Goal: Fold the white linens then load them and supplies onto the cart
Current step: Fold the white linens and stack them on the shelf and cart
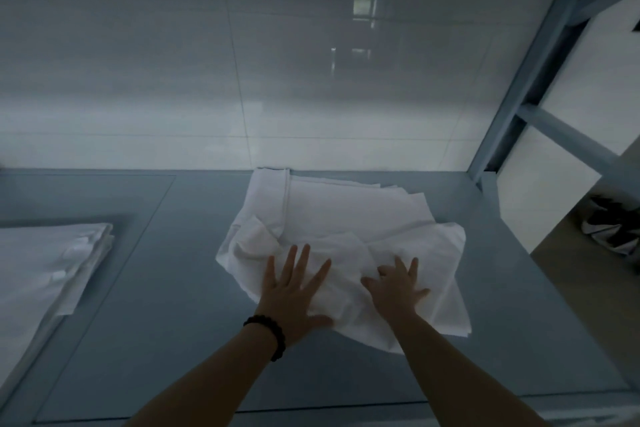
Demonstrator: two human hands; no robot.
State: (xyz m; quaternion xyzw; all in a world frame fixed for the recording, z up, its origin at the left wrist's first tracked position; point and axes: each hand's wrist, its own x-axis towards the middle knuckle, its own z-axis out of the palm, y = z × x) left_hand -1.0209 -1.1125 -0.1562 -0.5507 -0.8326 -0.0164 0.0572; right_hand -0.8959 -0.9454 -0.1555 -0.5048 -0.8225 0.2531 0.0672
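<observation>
A loosely folded white linen lies on the blue-grey shelf surface, right of centre, its far edge against the wall. My left hand presses flat on its near left part, fingers spread; a dark bead bracelet sits on that wrist. My right hand presses flat on the near middle of the same linen, fingers spread. A second folded white linen stack lies at the left edge of the shelf.
A glossy tiled wall rises right behind the shelf. A blue metal rack frame stands at the right end. Beyond it, on the floor, lies a dark crumpled bag.
</observation>
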